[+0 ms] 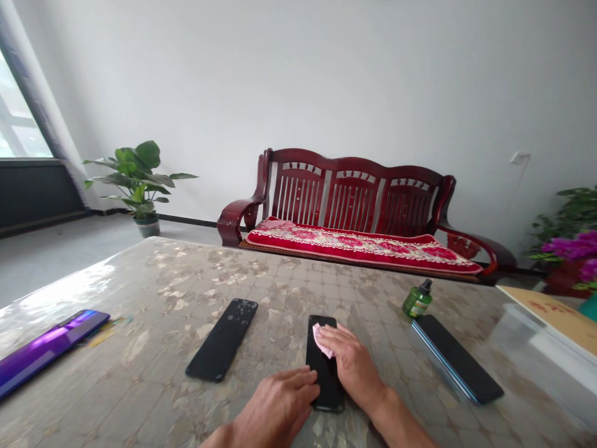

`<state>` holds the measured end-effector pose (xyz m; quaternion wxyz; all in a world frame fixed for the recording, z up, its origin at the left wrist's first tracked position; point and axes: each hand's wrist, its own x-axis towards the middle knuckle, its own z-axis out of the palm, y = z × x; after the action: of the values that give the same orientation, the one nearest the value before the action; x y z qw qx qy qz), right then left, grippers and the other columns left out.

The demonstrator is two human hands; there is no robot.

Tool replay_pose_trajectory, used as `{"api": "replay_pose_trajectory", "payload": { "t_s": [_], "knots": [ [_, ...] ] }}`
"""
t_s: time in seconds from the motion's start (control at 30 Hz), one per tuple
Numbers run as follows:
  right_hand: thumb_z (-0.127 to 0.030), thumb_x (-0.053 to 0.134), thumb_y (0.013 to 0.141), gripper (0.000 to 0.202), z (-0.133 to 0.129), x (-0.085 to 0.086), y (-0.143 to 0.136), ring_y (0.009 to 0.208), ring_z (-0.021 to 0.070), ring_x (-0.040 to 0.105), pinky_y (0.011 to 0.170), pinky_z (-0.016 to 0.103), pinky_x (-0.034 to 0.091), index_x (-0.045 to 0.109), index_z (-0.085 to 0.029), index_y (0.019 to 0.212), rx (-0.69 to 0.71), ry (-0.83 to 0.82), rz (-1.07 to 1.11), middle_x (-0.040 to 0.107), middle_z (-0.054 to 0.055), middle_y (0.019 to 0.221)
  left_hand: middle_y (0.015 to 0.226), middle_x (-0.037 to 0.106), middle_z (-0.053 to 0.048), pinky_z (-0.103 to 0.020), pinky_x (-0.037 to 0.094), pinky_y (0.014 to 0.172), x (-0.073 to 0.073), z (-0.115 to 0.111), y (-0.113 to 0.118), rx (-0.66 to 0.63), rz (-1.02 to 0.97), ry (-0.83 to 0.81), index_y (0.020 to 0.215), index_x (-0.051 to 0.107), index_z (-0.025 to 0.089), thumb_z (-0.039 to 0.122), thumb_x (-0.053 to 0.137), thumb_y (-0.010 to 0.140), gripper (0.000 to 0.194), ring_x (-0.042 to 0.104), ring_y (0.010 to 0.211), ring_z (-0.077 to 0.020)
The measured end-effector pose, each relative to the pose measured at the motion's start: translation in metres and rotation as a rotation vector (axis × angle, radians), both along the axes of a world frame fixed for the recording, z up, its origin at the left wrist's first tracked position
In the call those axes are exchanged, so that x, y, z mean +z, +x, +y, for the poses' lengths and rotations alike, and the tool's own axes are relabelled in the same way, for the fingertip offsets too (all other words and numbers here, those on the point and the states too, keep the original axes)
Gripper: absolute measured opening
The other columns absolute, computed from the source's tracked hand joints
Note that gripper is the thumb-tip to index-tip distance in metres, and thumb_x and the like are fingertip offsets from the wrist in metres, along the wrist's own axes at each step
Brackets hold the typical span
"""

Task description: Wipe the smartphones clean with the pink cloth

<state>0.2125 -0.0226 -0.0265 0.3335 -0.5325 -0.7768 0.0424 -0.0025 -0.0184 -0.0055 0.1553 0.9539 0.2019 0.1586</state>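
Toward the near edge of the table (153, 354), right hand (352, 361) holds pink cloth (319, 339) against phone (329, 382), fingers closed over it; left hand (284, 401), fingers loosely bent, touches phone's side, gripping nothing.

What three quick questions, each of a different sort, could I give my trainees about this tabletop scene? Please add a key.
1. Multiple choice: what colour is the cloth under the fingers of the right hand?
A) green
B) pink
C) black

2. True or false: the left hand is touching the purple phone.

3. Fill in the blank: the green bottle is beside the far end of the rightmost phone, whose side edge is ____.

Key:
1. B, pink.
2. False; its fingers are on the black phone that the cloth lies on.
3. Blue.
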Motion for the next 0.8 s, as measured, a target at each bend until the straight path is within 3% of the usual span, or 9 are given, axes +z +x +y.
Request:
{"api": "replay_pose_trajectory", "payload": {
  "t_s": [0.1,0.17,0.3,0.4,0.47,0.57,0.67,0.8],
  "knots": [
    [-0.009,0.043,0.092,0.043,0.002,0.002,0.005,0.118,0.019,0.06,0.105,0.044,0.046,0.065,-0.028,0.124,0.051,-0.033,0.005,0.067,0.004,0.123,0.112,0.071,-0.001,-0.029,0.051,0.094,0.012,0.002,0.001,0.06,0.076,-0.066,0.11,0.062,0.026,0.008,0.054,0.084,0.033,0.068,0.101,-0.0187],
    [-0.01,0.044,0.093,0.041,0.004,0.002,0.008,0.119,0.0188,0.06,0.106,0.044,0.045,0.065,-0.029,0.123,0.079,-0.044,0.015,0.066,0.003,0.125,0.11,0.071,-0.001,-0.031,0.052,0.092,0.025,0.008,0.002,0.14,0.122,-0.089,0.123,0.056,0.026,0.009,0.059,0.081,0.046,0.069,0.098,-0.0195],
    [-0.01,0.043,0.093,0.041,0.005,0.007,0.009,0.119,0.0168,0.06,0.109,0.042,0.042,0.067,-0.031,0.119,0.135,-0.057,0.061,0.067,0.0,0.124,0.15,0.04,-0.015,-0.047,0.032,0.112,0.044,0.032,0.009,0.215,0.275,-0.001,0.149,0.026,0.021,0.009,0.08,0.063,0.102,0.035,0.139,-0.0334],
    [-0.012,0.045,0.094,0.037,0.003,0.016,0.003,0.116,0.0166,0.061,0.107,0.039,0.044,0.069,-0.032,0.115,0.175,-0.063,0.086,0.069,-0.001,0.121,0.157,0.024,-0.018,-0.052,0.028,0.113,0.047,0.057,0.023,0.111,0.423,0.002,0.153,0.008,0.024,0.013,0.088,0.054,0.128,0.019,0.144,-0.0364],
    [-0.016,0.047,0.095,0.033,0.002,0.021,0.0,0.115,0.0167,0.062,0.103,0.036,0.047,0.071,-0.031,0.112,0.196,-0.063,0.104,0.07,0.0,0.119,0.159,0.018,-0.017,-0.056,0.023,0.113,0.045,0.073,0.034,0.001,0.452,0.037,0.153,0.002,0.027,0.013,0.088,0.053,0.133,0.01,0.146,-0.0362],
    [-0.019,0.048,0.095,0.029,0.0,0.021,-0.002,0.106,0.0161,0.066,0.093,0.03,0.052,0.073,-0.029,0.106,0.197,-0.041,0.128,0.073,0.001,0.111,0.158,0.019,-0.02,-0.057,0.025,0.112,0.044,0.092,0.048,-0.153,0.523,-0.028,0.154,0.002,0.023,0.015,0.089,0.052,0.134,0.011,0.145,-0.0374],
    [-0.019,0.048,0.095,0.028,-0.002,0.017,0.001,0.095,0.0161,0.068,0.086,0.029,0.053,0.074,-0.027,0.099,0.174,0.016,0.112,0.075,0.001,0.097,0.158,0.023,-0.014,-0.058,0.025,0.111,0.044,0.105,0.057,-0.286,0.534,-0.077,0.154,0.006,0.027,0.019,0.09,0.051,0.132,0.012,0.145,-0.0382],
    [-0.017,0.047,0.094,0.028,-0.003,0.015,0.005,0.097,0.016,0.067,0.09,0.03,0.051,0.073,-0.026,0.101,0.173,0.061,0.17,0.075,0.001,0.1,0.154,0.033,-0.013,-0.049,0.032,0.11,0.043,0.113,0.061,-0.349,0.484,-0.088,0.152,0.018,0.027,0.023,0.093,0.047,0.129,0.026,0.142,-0.0363]
  ]
}}
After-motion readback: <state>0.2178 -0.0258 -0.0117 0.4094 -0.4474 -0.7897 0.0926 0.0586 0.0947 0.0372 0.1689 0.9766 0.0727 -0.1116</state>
